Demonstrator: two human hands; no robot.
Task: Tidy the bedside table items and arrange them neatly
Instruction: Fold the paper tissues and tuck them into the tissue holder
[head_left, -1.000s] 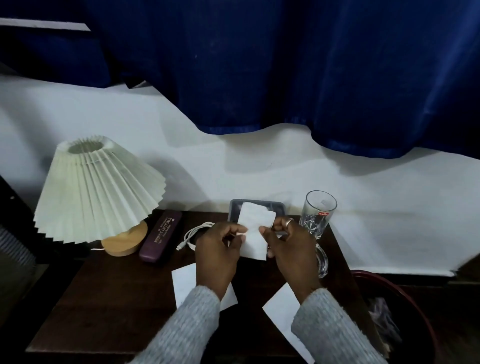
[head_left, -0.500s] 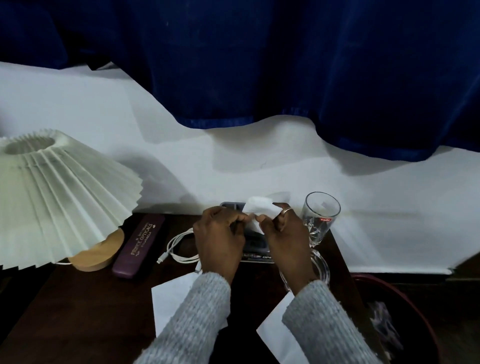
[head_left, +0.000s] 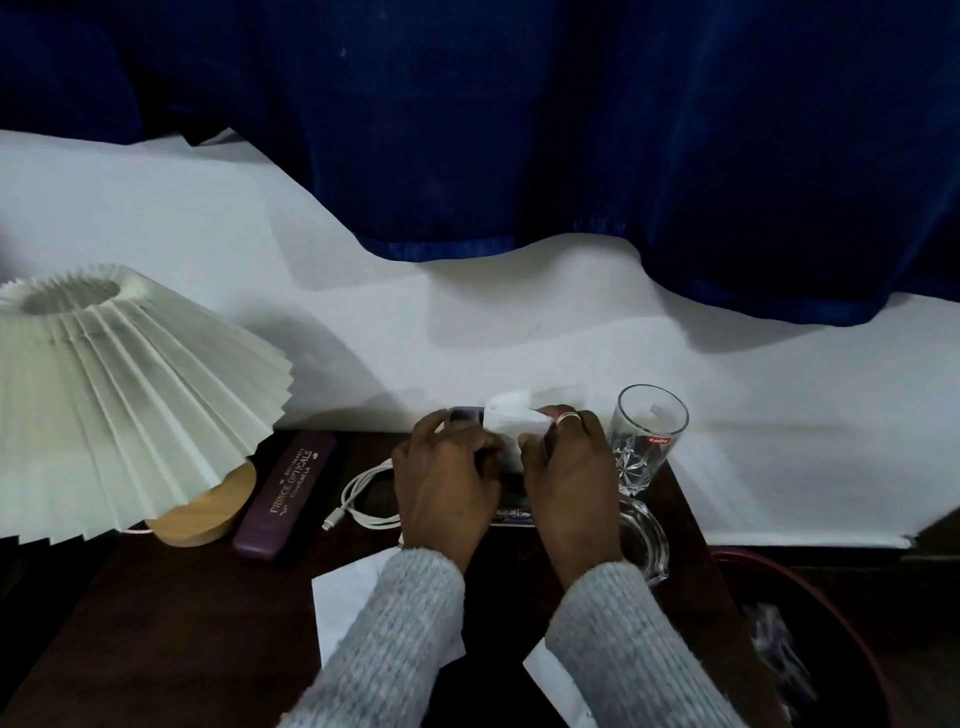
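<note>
My left hand (head_left: 444, 480) and my right hand (head_left: 569, 480) both pinch a small white sheet of paper (head_left: 514, 423), folded or crumpled, low over a dark flat object (head_left: 511, 512) at the back of the dark wooden bedside table (head_left: 171, 623). A white cable (head_left: 363, 499) lies coiled left of my left hand. A purple glasses case (head_left: 285, 496) sits beside the lamp's wooden base (head_left: 200, 514). Two more white papers lie on the table, one (head_left: 345, 597) under my left sleeve, one (head_left: 558, 680) at my right sleeve.
A pleated white lampshade (head_left: 124, 395) overhangs the table's left side. A clear drinking glass (head_left: 647, 436) stands at the back right, with a glass dish (head_left: 647, 538) in front of it. A dark bin (head_left: 810, 639) stands on the right. A blue curtain (head_left: 519, 130) hangs behind.
The paper was held up flat between both hands; it now sits lower and bunched, close to the table's back. The view has shifted right and nearer.
</note>
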